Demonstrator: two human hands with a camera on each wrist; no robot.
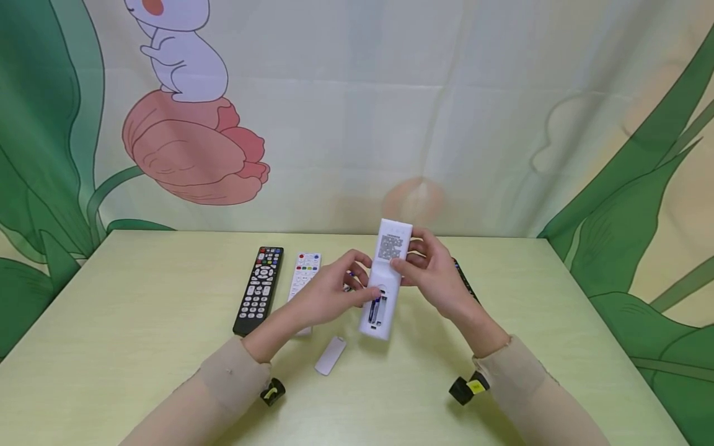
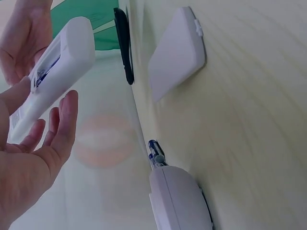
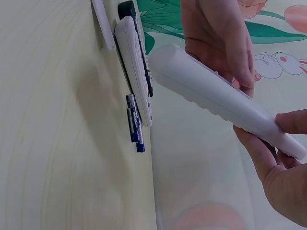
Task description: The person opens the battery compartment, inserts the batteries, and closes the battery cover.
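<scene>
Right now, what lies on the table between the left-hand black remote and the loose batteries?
A white remote, as the right wrist view shows. In the head view, the left hand mostly hides the loose batteries.

No text is readable: the held remote bears a blurred label.

Left hand covers part of the button-up white remote. Held remote's label print unreadably small.
</scene>
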